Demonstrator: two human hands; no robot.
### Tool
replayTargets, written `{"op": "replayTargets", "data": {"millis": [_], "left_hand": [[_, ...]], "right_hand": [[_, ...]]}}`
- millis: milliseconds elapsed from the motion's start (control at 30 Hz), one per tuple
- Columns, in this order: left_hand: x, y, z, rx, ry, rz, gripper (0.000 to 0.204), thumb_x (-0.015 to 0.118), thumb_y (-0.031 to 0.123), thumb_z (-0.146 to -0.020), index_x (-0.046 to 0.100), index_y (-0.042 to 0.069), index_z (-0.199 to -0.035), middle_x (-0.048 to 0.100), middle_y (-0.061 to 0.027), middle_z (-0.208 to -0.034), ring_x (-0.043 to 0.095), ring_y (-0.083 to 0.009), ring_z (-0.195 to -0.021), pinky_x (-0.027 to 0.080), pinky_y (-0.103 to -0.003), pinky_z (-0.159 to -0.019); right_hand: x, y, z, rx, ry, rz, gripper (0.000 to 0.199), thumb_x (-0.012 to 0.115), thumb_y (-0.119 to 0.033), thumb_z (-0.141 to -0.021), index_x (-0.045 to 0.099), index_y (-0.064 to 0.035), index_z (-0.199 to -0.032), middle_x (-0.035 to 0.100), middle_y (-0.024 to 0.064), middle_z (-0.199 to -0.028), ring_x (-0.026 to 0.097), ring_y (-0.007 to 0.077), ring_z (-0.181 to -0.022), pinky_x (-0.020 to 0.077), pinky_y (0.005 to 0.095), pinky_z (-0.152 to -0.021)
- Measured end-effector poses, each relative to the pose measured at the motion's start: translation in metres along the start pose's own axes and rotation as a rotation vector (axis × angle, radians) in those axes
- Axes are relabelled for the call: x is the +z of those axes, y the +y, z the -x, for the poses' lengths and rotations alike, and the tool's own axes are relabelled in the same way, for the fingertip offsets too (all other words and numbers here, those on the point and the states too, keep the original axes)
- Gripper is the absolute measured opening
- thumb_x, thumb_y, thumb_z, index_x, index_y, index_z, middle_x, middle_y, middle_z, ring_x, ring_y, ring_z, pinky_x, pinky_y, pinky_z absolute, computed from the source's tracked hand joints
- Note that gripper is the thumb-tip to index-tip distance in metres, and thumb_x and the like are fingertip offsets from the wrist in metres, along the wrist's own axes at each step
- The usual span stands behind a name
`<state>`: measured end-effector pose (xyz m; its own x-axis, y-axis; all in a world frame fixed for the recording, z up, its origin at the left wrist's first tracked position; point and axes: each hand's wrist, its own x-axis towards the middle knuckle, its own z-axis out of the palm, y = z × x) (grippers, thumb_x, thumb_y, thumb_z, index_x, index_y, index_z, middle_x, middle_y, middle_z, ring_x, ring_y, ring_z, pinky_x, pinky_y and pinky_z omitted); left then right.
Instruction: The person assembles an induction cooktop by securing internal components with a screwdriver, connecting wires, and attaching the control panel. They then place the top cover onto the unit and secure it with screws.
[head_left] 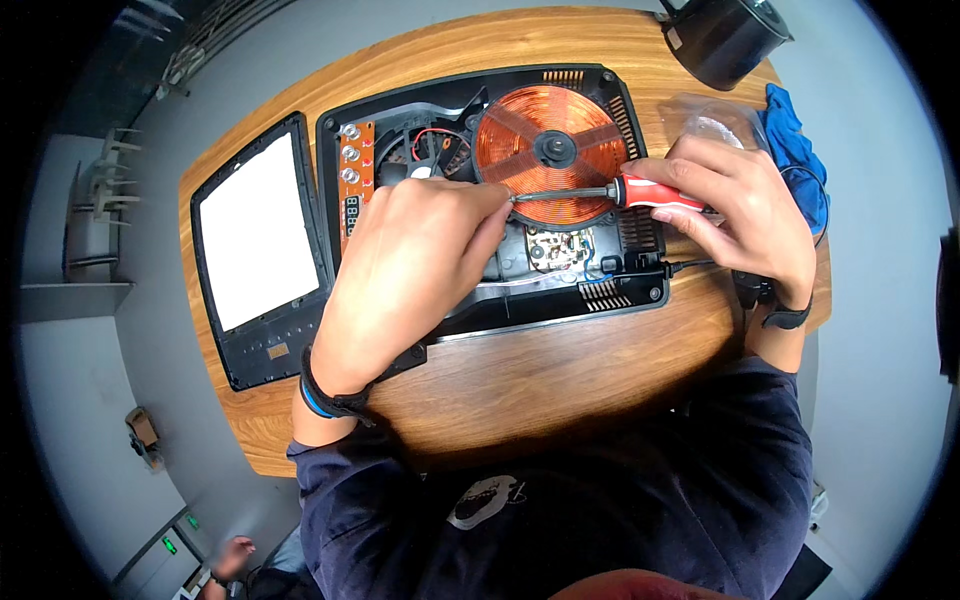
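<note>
An opened induction cooker base lies on the table, its round copper coil exposed. My right hand grips the red-and-white handle of a screwdriver, held almost level over the coil with its shaft pointing left. At the tip, the thumb and fingers of my left hand are pinched together. Whatever small thing they hold there is too tiny to make out. My left hand partly covers the black fan and the orange control board. A green-brown circuit board shows below the coil.
Left of the base lies the detached cover panel, white inside a black frame. A black kettle stands at the far right, near a clear plastic bag and a blue cloth. Another person's hand appears at lower left.
</note>
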<state>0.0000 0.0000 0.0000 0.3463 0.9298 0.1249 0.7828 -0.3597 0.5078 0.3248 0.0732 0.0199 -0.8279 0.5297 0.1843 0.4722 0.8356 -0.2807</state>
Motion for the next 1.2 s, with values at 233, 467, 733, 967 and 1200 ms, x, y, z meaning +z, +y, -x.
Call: {"op": "replayTargets", "data": {"millis": [233, 467, 733, 967, 1200], "left_hand": [[0.0, -0.004, 0.0, 0.021, 0.031, -0.016, 0.017, 0.078, 0.011, -0.1, 0.084, -0.001, -0.11, 0.079, -0.023, -0.093, 0.078, -0.0407, -0.082, 0.061, -0.046, -0.078], [0.006, -0.003, 0.001, 0.076, 0.063, 0.027, 0.017, 0.078, 0.011, -0.099, 0.083, -0.001, -0.11, 0.078, -0.024, -0.091, 0.077, -0.0408, -0.081, 0.061, -0.047, -0.076], [0.004, -0.005, 0.0, 0.092, 0.096, 0.022, 0.017, 0.079, 0.01, -0.098, 0.083, -0.001, -0.11, 0.077, -0.0238, -0.088, 0.076, -0.0408, -0.077, 0.06, -0.046, -0.072], [0.004, -0.003, 0.003, 0.099, 0.097, -0.024, 0.016, 0.079, 0.009, -0.099, 0.083, -0.001, -0.109, 0.077, -0.0233, -0.09, 0.076, -0.0414, -0.08, 0.06, -0.047, -0.075], [0.002, 0.005, 0.003, 0.091, 0.047, -0.079, 0.015, 0.078, 0.009, -0.1, 0.082, -0.002, -0.109, 0.078, -0.0229, -0.093, 0.077, -0.0415, -0.087, 0.06, -0.047, -0.08]], "right_hand": [[-0.001, -0.002, -0.001, -0.011, 0.031, 0.04, 0.036, 0.08, -0.024, -0.098, 0.079, -0.0062, -0.13, 0.067, 0.0111, -0.092, 0.068, 0.0318, -0.079, 0.0536, 0.0431, -0.067], [0.0, -0.005, -0.002, -0.034, 0.03, 0.001, 0.037, 0.08, -0.023, -0.099, 0.078, -0.007, -0.132, 0.067, 0.0116, -0.093, 0.069, 0.0331, -0.081, 0.0544, 0.0437, -0.069], [-0.004, 0.001, 0.002, -0.019, 0.03, 0.011, 0.039, 0.08, -0.025, -0.099, 0.079, -0.0048, -0.133, 0.069, 0.0124, -0.093, 0.067, 0.0273, -0.078, 0.0535, 0.0394, -0.067], [-0.001, -0.004, -0.001, -0.027, 0.027, 0.02, 0.037, 0.08, -0.023, -0.099, 0.077, -0.0058, -0.132, 0.067, 0.0127, -0.093, 0.068, 0.0335, -0.081, 0.0538, 0.0435, -0.068], [0.006, 0.008, -0.003, -0.112, 0.115, -0.108, 0.035, 0.087, -0.026, -0.093, 0.074, -0.0055, -0.119, 0.068, 0.0121, -0.106, 0.07, 0.0359, -0.087, 0.0569, 0.0448, -0.076]]}}
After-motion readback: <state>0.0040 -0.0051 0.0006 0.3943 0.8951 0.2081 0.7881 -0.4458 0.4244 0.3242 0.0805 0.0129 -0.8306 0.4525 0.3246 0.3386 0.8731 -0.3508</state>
